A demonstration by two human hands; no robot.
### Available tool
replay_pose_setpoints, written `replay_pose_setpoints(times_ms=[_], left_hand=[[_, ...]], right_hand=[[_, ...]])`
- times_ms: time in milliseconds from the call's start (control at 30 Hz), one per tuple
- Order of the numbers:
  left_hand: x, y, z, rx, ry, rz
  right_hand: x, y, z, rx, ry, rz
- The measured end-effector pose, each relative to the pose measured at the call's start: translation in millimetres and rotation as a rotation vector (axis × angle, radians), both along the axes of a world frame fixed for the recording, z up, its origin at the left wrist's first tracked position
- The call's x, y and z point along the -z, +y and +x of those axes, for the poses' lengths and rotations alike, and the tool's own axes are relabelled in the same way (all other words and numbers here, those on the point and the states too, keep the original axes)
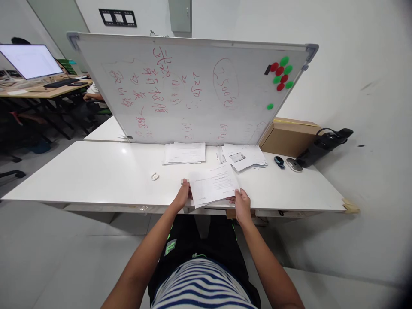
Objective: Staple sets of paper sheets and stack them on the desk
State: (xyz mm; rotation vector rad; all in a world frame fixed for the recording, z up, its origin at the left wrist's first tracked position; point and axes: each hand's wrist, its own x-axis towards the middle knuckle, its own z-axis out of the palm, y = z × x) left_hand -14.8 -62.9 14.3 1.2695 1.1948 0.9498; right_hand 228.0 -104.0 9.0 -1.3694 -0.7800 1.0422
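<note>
Over the bench's [96, 171] front edge, the papers [212, 185] are held at left by the nearly closed left hand [182, 194] and pinched at right by the right hand [242, 205]; likely light, limp and slippery, they are best supported at both sides.

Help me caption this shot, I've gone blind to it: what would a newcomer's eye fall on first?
Probably the big whiteboard behind the desk, with its red handwriting and cluster of green and red dots at upper right. Next, the printed paper between the left hand and right hand at the desk's front edge.
</note>
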Motion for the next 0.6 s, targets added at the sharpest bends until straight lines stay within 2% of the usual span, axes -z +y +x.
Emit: replay_pose_setpoints(times_ms=[267, 600], left_hand=[[-5.7, -5, 3, 0.033, 0.102, 0.018], [-3.6, -4, 2, 0.085, 0.104, 0.051]], right_hand=[[-2.6, -1, 7, -0.011, -0.227, -0.012], [3.1, -3, 17, 0.037, -0.226, -0.037]])
